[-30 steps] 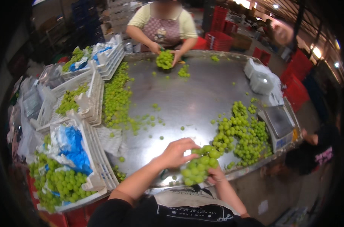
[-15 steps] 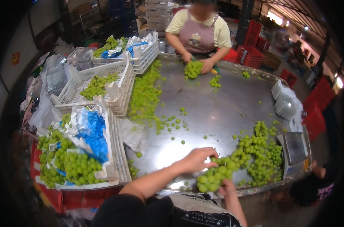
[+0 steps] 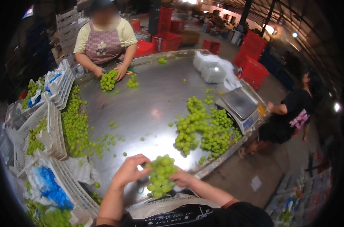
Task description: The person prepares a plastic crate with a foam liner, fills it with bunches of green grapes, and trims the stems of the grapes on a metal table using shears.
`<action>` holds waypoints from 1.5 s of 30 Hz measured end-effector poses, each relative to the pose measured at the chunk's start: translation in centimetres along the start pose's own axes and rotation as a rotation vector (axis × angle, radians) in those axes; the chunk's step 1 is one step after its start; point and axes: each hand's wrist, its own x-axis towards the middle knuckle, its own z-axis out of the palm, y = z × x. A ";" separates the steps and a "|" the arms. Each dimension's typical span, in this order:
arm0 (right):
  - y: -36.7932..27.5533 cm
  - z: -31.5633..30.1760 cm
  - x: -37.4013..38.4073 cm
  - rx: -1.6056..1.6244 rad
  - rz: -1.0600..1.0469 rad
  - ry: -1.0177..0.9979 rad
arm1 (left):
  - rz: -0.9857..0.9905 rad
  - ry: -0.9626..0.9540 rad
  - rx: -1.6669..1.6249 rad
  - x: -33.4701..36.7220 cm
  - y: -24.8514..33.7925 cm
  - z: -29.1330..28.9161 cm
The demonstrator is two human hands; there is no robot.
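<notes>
- The left hand (image 3: pixel 129 172) is curling around the upper left side of a bunch of round green grapes (image 3: pixel 161 176), with its fingers bent and its fingertips pinching grapes at the top of the bunch.
- The right hand (image 3: pixel 182 177) is cupping the same bunch from the right side; its fingers are half closed and mostly hidden behind the fruit, so I cannot tell how tightly they are pressing.
- The bunch is hanging between both hands at the near edge of the large shiny metal table (image 3: pixel 149 102), just above the rim and in front of the person's chest.
- Its long axis is running almost up and down in the picture, with the wider part at the top and the narrower end pointing down toward the person.
- Compared with half a second ago, the bunch is now sitting more to the left and clearly away from the big pile of loose green grapes (image 3: pixel 206 128), where before it was lying beside that pile.
- The left hand was resting on top of the bunch earlier, and now it is gripping it from the side.
- A grey weighing scale (image 3: pixel 240 108) is standing at the right edge of the table, just beside the pile.
- White plastic crates (image 3: pixel 52 132) with more grapes are standing along the left side.
- Across the table, another person's hands (image 3: pixel 109 72) are holding a smaller green bunch.
</notes>
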 end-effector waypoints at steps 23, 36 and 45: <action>-0.8 1.4 0.9 -0.045 -0.115 0.016 | -0.120 0.027 -0.179 -1.2 -3.4 2.0; 0.4 0.0 -2.8 0.137 -0.364 0.035 | 0.020 0.026 -0.058 2.1 1.4 4.7; -0.4 -0.1 -5.2 0.100 -0.462 0.124 | -0.194 -0.027 -0.118 1.6 1.7 3.8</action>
